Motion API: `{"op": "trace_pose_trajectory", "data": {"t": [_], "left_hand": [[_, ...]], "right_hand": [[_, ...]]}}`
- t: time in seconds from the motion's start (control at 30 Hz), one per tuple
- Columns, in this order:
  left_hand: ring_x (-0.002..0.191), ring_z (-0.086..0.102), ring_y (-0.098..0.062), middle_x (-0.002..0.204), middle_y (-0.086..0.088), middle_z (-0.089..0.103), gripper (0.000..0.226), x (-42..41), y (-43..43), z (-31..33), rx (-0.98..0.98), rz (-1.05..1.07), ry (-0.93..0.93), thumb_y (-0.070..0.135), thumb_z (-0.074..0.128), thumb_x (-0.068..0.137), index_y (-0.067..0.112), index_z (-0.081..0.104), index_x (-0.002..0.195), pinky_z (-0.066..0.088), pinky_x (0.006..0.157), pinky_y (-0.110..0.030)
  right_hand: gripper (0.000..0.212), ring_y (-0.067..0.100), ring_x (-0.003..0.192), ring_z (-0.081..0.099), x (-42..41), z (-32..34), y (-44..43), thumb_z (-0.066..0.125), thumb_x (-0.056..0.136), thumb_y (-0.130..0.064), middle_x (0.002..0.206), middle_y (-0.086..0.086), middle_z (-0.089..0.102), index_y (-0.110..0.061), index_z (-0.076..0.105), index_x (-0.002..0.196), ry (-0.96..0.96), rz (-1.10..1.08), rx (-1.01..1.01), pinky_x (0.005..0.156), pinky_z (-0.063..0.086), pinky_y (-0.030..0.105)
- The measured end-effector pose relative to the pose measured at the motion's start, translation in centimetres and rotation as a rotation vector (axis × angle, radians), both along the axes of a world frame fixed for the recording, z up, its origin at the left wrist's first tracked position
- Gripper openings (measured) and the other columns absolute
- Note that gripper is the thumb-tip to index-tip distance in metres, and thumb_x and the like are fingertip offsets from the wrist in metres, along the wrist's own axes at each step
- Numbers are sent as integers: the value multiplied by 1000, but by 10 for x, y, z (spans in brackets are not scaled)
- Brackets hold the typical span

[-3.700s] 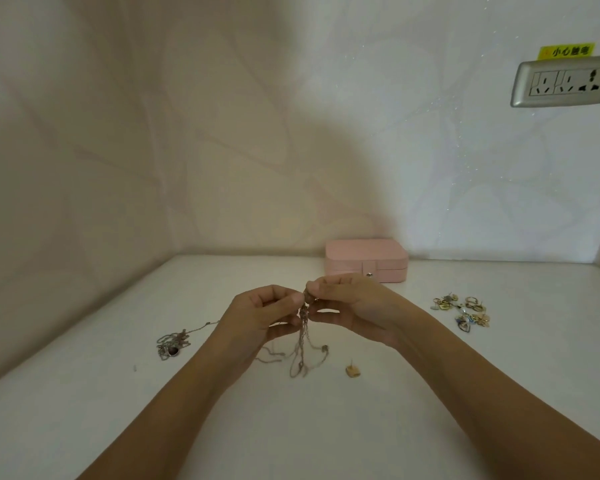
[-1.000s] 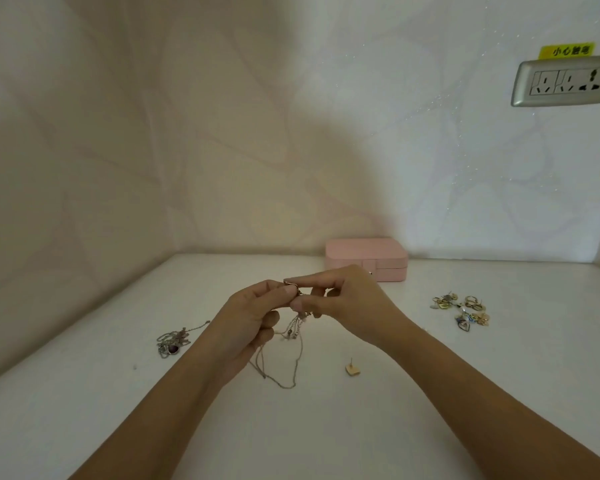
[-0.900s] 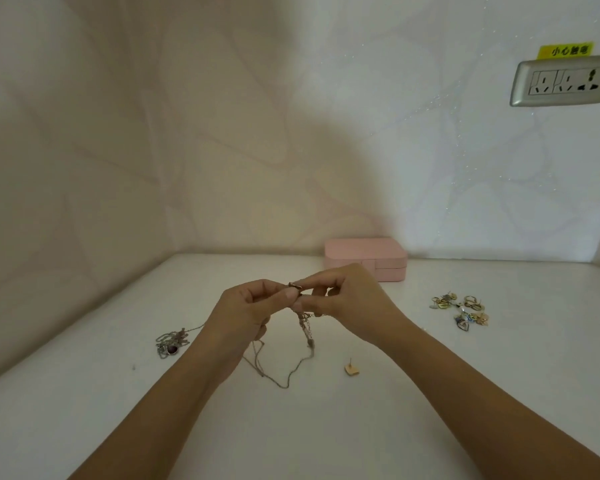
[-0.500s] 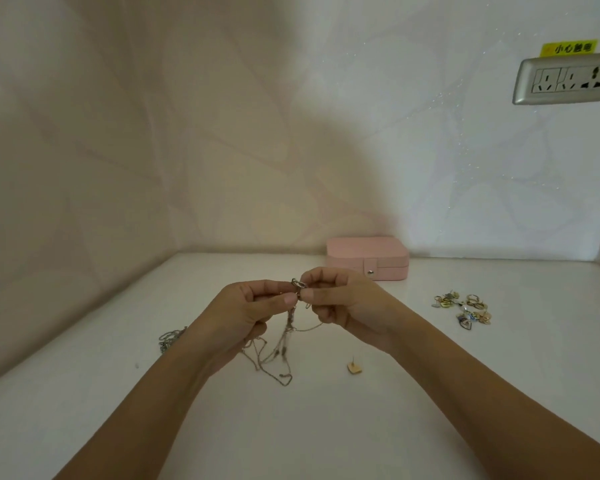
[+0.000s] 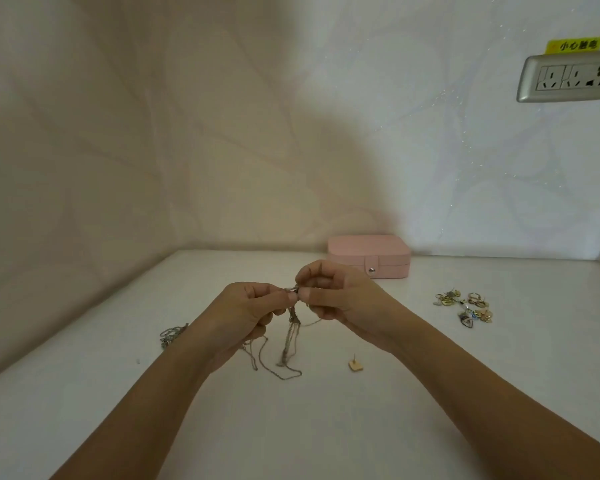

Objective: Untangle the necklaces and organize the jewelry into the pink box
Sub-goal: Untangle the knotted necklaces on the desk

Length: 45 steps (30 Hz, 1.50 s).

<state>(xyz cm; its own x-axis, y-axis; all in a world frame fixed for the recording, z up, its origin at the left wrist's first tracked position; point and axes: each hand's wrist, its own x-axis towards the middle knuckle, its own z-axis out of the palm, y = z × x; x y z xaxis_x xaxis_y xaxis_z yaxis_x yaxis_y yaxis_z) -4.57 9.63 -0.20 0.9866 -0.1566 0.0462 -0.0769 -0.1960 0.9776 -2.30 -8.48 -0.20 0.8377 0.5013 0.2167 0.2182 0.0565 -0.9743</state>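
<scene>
Left grip [image 5: 246, 313] and right grip [image 5: 340, 299] met fingertip to fingertip above the white bench [image 5: 326, 431], each with thumb and forefinger curled in, pinching the top of the tangled necklaces [image 5: 289, 341] at a small silvery piece [image 5: 293, 290]. From that pinch the thin chains hung down in a twisted strand, and their lowest loops lay on the bench between the forearms. Another heap of chain [image 5: 172, 336] lay on the bench beside the left wrist, partly hidden by it. A small tan stud [image 5: 355, 365] lay just right of the loops, and a cluster of earrings [image 5: 465, 306] sat well off to the right. The pink box [image 5: 369, 256] stood shut, its snap tab fastened, against the wall behind the hands.
</scene>
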Motion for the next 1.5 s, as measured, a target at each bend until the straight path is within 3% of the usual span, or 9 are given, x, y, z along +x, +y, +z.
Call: {"op": "trace_pose_trajectory", "data": {"t": [0.17,0.3,0.47,0.67,0.83,0.97,1.13,1.37,1.5], "left_hand": [[51,21,-10,64,-1,31,22,-3,-5,1,-5,-29,-34,33,70,76,16,62,63,23,42,-16],[46,25,-6,52,10,36,23,-4,-8,1,30,-27,-55,22,64,87,16,63,64,25,43,-15],[43,25,-5,52,8,32,14,-4,-11,-1,12,13,-73,12,62,89,9,61,75,26,43,-13],[41,24,-5,47,13,36,14,-5,-11,1,-11,-12,-43,7,61,88,10,57,76,27,41,-13],[45,22,-6,52,9,32,13,-7,-11,2,-38,-70,19,8,55,92,10,55,79,24,41,-14],[57,15,-11,55,11,58,16,-10,-11,8,-156,-120,33,13,57,89,13,46,78,20,43,-15],[48,22,-6,52,13,56,29,-11,-16,4,-114,-113,4,17,65,80,4,58,105,20,43,-16],[48,28,-6,55,10,49,13,-8,-18,-2,-48,-29,-93,32,73,65,21,75,70,23,46,-16],[57,18,-16,54,7,41,18,-10,-20,-2,-60,1,-116,34,75,64,18,76,72,20,47,-19]], "right_hand": [[13,3,58,44,-2,6,-5,73,81,-9,75,-8,62,-20,68,84,-123,-96,-151,55,31,15],[12,14,72,47,-2,4,-7,72,82,-9,76,-4,62,-18,64,81,-127,-57,-116,72,38,25],[18,11,60,48,0,6,-4,52,92,3,81,6,61,-12,51,83,43,47,147,61,42,19],[13,8,49,45,6,12,-12,55,82,-2,74,2,60,-13,53,89,273,114,460,51,39,17],[12,6,44,40,8,10,-13,63,79,-5,71,1,58,-12,58,88,240,17,327,46,38,15],[8,4,43,31,3,13,-14,63,86,-6,66,-7,60,-12,60,90,101,-52,103,44,29,13],[10,4,44,32,-5,15,-11,73,76,-13,52,-9,52,-15,68,85,-27,-76,1,45,28,12],[17,6,46,30,-4,15,-11,77,66,-20,53,-7,51,-16,68,80,-41,-97,8,45,27,13],[11,6,48,34,-3,14,-10,79,73,-14,55,-2,49,-19,70,78,-97,-143,-21,48,30,13]]}}
